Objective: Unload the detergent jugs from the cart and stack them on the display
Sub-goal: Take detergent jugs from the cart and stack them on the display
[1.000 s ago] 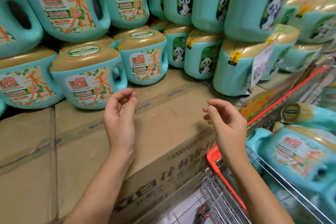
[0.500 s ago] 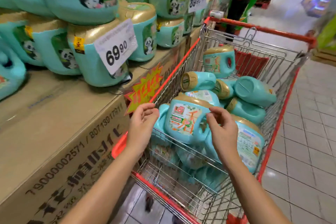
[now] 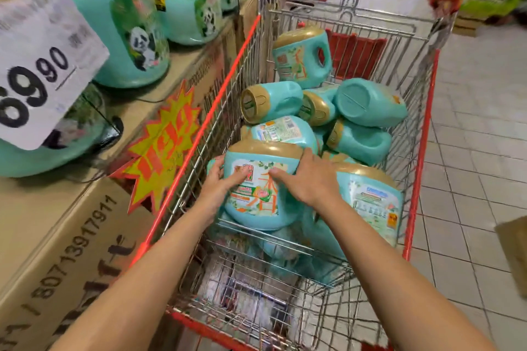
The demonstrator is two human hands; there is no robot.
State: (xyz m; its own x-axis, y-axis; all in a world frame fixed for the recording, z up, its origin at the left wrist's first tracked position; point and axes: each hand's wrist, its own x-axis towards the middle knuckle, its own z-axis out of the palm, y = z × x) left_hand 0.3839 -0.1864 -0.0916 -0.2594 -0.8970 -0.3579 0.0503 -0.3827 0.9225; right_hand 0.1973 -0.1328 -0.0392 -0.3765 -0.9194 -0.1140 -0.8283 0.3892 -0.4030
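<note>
after hovering just short of it half a sec ago, now clamped on nearest jug: gripped by left hand round its left edge w/ thumb on label, by right hand over front & right shoulder. sitting roughly upright in cart btwn both palms, on top of other jugs lying beyond fingertips. not lifted yet, by the look of it. means pick-up begun; prob next: lift out, swing over to display boxes left of left hand, beside stacked jugs.
</note>
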